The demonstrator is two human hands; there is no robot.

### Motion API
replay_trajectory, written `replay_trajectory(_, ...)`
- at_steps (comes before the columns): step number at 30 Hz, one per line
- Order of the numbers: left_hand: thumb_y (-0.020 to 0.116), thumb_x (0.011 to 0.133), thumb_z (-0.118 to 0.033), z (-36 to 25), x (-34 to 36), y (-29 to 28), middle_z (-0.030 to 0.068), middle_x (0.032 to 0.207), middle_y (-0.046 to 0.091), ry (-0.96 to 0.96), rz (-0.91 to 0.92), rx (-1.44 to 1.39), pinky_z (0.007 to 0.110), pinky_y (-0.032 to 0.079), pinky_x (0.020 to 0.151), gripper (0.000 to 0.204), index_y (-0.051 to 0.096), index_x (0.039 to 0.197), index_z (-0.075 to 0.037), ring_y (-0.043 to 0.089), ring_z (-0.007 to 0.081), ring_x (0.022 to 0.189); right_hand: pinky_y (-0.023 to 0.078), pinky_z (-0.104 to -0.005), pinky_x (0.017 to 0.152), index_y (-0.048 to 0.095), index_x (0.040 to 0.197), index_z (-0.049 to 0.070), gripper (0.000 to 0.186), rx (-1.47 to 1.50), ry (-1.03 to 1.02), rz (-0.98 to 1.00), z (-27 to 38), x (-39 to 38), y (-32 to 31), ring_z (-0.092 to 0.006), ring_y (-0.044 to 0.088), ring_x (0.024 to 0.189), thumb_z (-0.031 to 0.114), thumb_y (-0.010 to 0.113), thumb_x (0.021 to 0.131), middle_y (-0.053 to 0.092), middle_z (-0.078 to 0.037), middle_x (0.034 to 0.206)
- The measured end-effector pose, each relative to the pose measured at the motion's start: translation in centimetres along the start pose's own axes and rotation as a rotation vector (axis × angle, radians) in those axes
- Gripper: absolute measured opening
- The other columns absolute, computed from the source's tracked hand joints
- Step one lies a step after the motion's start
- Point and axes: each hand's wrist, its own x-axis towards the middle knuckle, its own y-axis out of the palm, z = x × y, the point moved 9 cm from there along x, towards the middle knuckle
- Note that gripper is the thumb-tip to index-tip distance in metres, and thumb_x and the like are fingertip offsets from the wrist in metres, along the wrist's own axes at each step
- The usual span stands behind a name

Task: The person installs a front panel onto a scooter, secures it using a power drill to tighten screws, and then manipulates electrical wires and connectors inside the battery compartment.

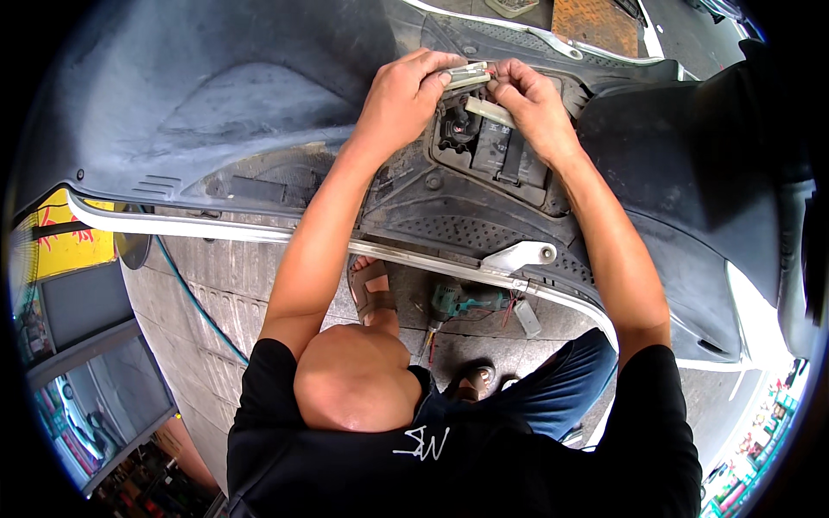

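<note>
My left hand [404,97] is closed on a pale, narrow rectangular plastic block [469,76], thumb and fingers gripping its left end. At the block's right end my right hand [534,105] pinches with thumb and fingertips. A small reddish bit shows there, but what the fingers hold is too small to make out. Just below the right thumb, a pale plastic strip [490,111] lies slanted. Both hands are over an open compartment in a scooter's dark footboard. Inside it sit a black battery [494,145] with a strap and a dark round part [458,128].
The footboard [401,194] has a white edge trim and a white folded footrest [520,256]. On the paving below lie a green-and-black power drill [458,300] and a small pale box [527,319]. A teal hose [194,293] runs along the ground at left.
</note>
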Motion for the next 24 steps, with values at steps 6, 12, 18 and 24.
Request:
replay_trajectory(6, 0.053, 0.089, -0.009, 0.7, 0.0, 0.0, 0.0135, 0.103, 0.069, -0.066, 0.046, -0.045, 0.033, 0.049, 0.086, 0.027, 0.065, 0.111, 0.0, 0.066, 0.0253, 0.094, 0.05, -0.0242, 0.086, 0.058, 0.12, -0.004, 0.027, 0.284, 0.019, -0.001, 0.7, -0.6, 0.5, -0.0087, 0.061, 0.093, 0.004, 0.053, 0.094, 0.065, -0.005, 0.108)
replay_trajectory(12, 0.052, 0.089, -0.009, 0.5, 0.2, 0.1, 0.0138, 0.101, 0.068, -0.044, 0.068, -0.041, 0.033, 0.049, 0.085, 0.027, 0.065, 0.111, -0.002, 0.066, 0.0257, 0.093, 0.049, -0.0255, 0.088, 0.059, 0.122, -0.001, 0.028, 0.435, 0.08, -0.001, -0.6, -0.9, 0.7, -0.0104, 0.061, 0.094, 0.012, 0.057, 0.097, 0.065, -0.004, 0.108)
replay_trajectory(18, 0.053, 0.088, -0.01, 0.8, 0.0, 0.2, 0.0139, 0.1, 0.068, 0.002, 0.111, -0.061, 0.034, 0.049, 0.083, 0.028, 0.065, 0.113, -0.002, 0.065, 0.0261, 0.091, 0.05, -0.0249, 0.084, 0.063, 0.117, 0.002, 0.025, 0.551, 0.125, -0.021, -1.3, -1.2, 1.2, -0.0091, 0.06, 0.088, 0.015, 0.06, 0.096, 0.066, -0.003, 0.102)
replay_trajectory(24, 0.053, 0.088, -0.008, 0.4, -0.3, 0.3, 0.0135, 0.1, 0.066, 0.105, 0.18, -0.038, 0.034, 0.049, 0.082, 0.029, 0.064, 0.113, 0.0, 0.063, 0.0253, 0.089, 0.052, -0.0236, 0.076, 0.065, 0.102, 0.005, 0.012, 0.569, 0.208, 0.046, -1.1, -0.9, 1.1, -0.0095, 0.064, 0.083, 0.013, 0.062, 0.093, 0.067, -0.002, 0.095)
